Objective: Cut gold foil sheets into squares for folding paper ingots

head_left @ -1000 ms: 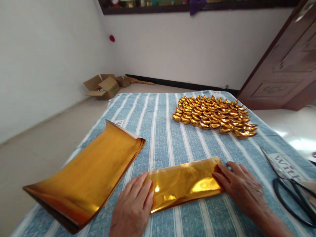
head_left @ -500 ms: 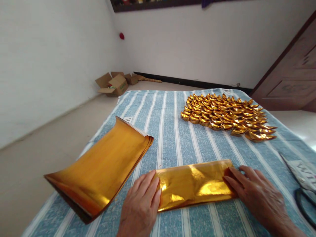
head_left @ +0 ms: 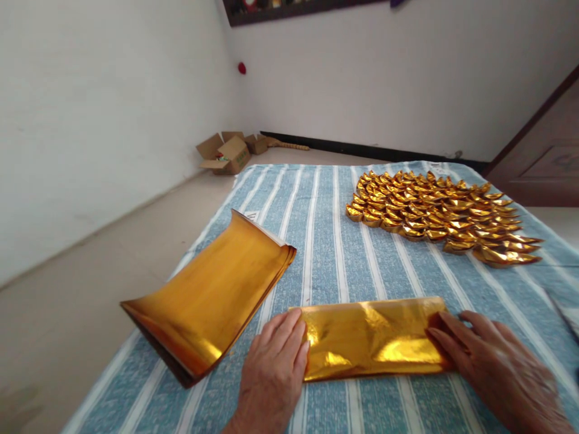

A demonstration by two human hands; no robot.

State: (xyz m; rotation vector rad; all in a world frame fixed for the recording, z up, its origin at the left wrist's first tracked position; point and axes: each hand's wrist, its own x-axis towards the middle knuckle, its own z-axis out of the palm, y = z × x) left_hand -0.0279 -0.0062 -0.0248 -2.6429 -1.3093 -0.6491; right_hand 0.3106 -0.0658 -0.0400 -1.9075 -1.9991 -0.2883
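A folded strip of gold foil paper (head_left: 373,337) lies on the blue-and-white striped cloth (head_left: 335,253) in front of me. My left hand (head_left: 274,367) lies flat on its left end, fingers stretched out. My right hand (head_left: 493,361) presses flat on its right end, fingers also extended. To the left of the strip rests a curled stack of gold foil sheets (head_left: 212,295). At the far right of the cloth sits a tidy group of several folded gold paper ingots (head_left: 438,214).
An open cardboard box (head_left: 226,154) and a smaller one sit on the floor by the far wall. A brown door (head_left: 547,150) stands at the right. A dark shelf runs along the top of the wall.
The view has swung left, so everything sits further right in frame and the scissors at the right edge have gone out of sight. Both hands stay pressed on the strip's ends.
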